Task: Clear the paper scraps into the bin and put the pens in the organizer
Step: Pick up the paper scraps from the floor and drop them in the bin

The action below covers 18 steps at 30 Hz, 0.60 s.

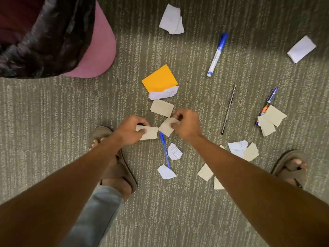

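Gripping beige scrap [150, 133] in left hand [130, 130]; right hand [185, 124] pinching second beige scrap [166, 128] above carpet [53, 113].

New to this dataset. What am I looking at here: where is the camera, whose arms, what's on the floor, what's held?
One picture, from a wide-angle camera worn on a person's head, looking down at a carpet. No robot: two bare arms. The left hand pinches a beige paper scrap; the right hand pinches another scrap. More scraps, an orange note, a blue marker, a blue pen, a thin dark pen and a multicoloured pen lie scattered. The pink bin with a dark liner stands top left.
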Each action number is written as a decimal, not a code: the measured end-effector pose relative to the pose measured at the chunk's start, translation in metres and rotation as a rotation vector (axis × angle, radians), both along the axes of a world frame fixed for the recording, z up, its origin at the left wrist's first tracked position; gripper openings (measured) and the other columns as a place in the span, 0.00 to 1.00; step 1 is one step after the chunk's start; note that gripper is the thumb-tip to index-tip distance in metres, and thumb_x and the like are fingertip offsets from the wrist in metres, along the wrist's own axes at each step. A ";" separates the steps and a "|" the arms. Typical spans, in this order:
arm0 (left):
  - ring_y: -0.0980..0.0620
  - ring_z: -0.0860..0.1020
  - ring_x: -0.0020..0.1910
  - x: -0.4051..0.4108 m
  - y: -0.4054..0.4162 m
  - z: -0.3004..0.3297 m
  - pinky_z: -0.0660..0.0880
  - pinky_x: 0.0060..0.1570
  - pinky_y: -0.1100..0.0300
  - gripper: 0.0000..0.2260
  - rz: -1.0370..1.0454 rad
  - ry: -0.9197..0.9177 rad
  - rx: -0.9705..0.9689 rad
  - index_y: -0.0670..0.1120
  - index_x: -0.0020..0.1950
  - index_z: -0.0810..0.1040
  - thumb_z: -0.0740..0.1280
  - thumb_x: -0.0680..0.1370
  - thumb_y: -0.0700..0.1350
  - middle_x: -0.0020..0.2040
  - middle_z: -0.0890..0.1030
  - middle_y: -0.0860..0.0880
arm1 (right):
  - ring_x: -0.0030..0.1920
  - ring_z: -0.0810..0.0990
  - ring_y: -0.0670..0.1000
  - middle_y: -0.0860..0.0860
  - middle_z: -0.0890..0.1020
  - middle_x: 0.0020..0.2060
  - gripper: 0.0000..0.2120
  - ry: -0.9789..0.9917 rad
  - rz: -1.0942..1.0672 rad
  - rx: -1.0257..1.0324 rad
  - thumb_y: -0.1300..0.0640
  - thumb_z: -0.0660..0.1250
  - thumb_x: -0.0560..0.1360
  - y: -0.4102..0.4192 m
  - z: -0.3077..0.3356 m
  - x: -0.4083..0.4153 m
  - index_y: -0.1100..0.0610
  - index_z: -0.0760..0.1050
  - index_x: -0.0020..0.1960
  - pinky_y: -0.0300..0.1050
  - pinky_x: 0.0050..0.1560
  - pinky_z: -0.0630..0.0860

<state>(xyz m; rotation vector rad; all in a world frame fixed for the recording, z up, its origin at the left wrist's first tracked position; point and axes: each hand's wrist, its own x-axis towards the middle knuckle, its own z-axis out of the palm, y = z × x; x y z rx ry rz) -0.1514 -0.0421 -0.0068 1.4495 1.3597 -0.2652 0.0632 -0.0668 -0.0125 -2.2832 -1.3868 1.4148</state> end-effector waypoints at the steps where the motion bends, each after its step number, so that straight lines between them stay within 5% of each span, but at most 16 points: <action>1: 0.47 0.78 0.49 0.002 0.007 0.001 0.69 0.44 0.61 0.06 0.010 -0.001 0.013 0.45 0.50 0.82 0.68 0.76 0.37 0.47 0.81 0.49 | 0.34 0.74 0.42 0.48 0.80 0.37 0.13 0.047 -0.052 -0.016 0.63 0.80 0.65 -0.003 0.002 0.004 0.52 0.77 0.39 0.39 0.37 0.74; 5: 0.48 0.76 0.52 0.021 0.034 0.008 0.71 0.47 0.58 0.05 -0.049 0.021 0.116 0.44 0.50 0.82 0.68 0.76 0.38 0.52 0.78 0.47 | 0.39 0.78 0.46 0.48 0.79 0.39 0.18 0.172 -0.280 -0.070 0.63 0.81 0.62 -0.014 0.011 0.020 0.53 0.75 0.45 0.39 0.40 0.79; 9: 0.47 0.68 0.66 0.052 0.049 0.014 0.68 0.63 0.51 0.06 -0.366 0.038 0.274 0.45 0.49 0.84 0.70 0.74 0.40 0.63 0.74 0.49 | 0.45 0.82 0.52 0.55 0.83 0.46 0.19 0.378 -0.785 -0.180 0.69 0.78 0.65 -0.028 0.014 0.035 0.57 0.74 0.49 0.39 0.41 0.80; 12: 0.47 0.63 0.70 0.074 0.050 0.012 0.68 0.63 0.49 0.06 -0.536 0.030 0.314 0.47 0.46 0.85 0.71 0.72 0.40 0.69 0.72 0.51 | 0.49 0.82 0.55 0.59 0.83 0.53 0.19 0.471 -0.983 -0.261 0.71 0.76 0.67 -0.043 0.011 0.044 0.60 0.74 0.53 0.44 0.46 0.80; 18: 0.46 0.65 0.67 0.089 0.045 0.000 0.67 0.60 0.50 0.10 -0.764 0.223 0.489 0.49 0.53 0.83 0.69 0.72 0.44 0.64 0.74 0.52 | 0.38 0.81 0.47 0.57 0.83 0.49 0.16 0.602 -1.117 -0.274 0.73 0.73 0.69 -0.057 0.005 0.057 0.59 0.74 0.50 0.32 0.30 0.75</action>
